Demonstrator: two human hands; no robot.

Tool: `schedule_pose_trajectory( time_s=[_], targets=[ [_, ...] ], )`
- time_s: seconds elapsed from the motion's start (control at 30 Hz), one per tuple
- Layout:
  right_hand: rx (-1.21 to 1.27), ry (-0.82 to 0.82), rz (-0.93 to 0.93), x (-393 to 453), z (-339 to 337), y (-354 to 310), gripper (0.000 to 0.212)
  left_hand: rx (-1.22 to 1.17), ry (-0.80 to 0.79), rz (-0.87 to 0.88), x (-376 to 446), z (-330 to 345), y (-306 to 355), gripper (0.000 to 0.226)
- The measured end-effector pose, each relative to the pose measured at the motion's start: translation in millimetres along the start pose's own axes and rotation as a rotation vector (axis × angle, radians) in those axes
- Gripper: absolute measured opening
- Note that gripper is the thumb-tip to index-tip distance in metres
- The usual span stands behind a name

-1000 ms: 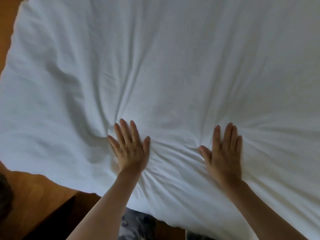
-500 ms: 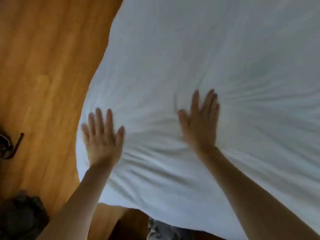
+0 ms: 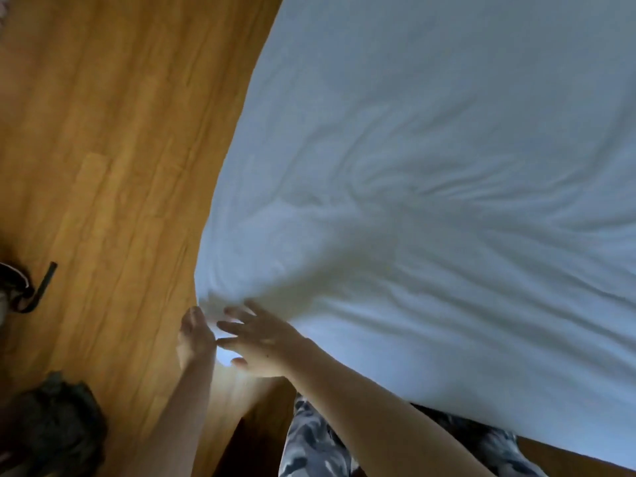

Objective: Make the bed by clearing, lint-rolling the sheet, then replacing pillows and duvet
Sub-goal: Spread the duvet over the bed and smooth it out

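A white duvet (image 3: pixel 430 201) lies spread over the bed and fills the right and upper part of the head view, with wrinkles fanning toward its near-left corner. Both hands are at that corner, which hangs over the floor. My left hand (image 3: pixel 194 335) reaches up along the corner's outer edge, its fingers fairly straight and the tips touching the fabric. My right hand (image 3: pixel 261 342) lies with its fingers spread on the cloth just inside the corner. Blur hides any fold between the fingers. No pillows or lint roller are in view.
Wooden floor (image 3: pixel 103 149) runs along the bed's left side. A dark strapped object (image 3: pixel 24 290) lies at the left edge, and a dark bundle (image 3: pixel 51 425) sits at the bottom left. My camouflage-patterned trousers (image 3: pixel 309 442) stand against the bed's near edge.
Both hands have slid left and toward me, off the flat middle of the duvet to its near-left corner, and now lie close together. The view has swung left, showing more floor.
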State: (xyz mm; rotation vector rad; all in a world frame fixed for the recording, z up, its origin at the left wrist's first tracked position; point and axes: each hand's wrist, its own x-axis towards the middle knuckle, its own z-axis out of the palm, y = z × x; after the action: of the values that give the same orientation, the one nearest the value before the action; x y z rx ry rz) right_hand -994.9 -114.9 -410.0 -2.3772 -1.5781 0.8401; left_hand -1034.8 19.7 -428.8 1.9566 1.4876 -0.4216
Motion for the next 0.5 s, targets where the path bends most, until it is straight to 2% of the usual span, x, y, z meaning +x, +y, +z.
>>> schedule_pose_trajectory(
  time_s=[0.1, 0.2, 0.37, 0.5],
  targets=[
    [0.327, 0.121, 0.179, -73.0, -27.8, -9.7, 0.044, 0.019, 0.017, 0.113, -54.8, -3.7, 32.6, 0.046],
    [0.512, 0.237, 0.412, -177.1, -56.4, 0.2, 0.044, 0.144, -0.052, 0.244, -135.9, -3.5, 58.2, 0.049],
    [0.65, 0.353, 0.781, -374.1, -64.8, 14.8, 0.046, 0.34, -0.261, 0.443, -299.4, 24.8, 69.9, 0.05],
    [0.693, 0.404, 0.992, -540.8, -55.4, 7.6, 0.048, 0.464, -0.401, 0.615, -432.3, 69.5, 61.5, 0.048]
  ],
)
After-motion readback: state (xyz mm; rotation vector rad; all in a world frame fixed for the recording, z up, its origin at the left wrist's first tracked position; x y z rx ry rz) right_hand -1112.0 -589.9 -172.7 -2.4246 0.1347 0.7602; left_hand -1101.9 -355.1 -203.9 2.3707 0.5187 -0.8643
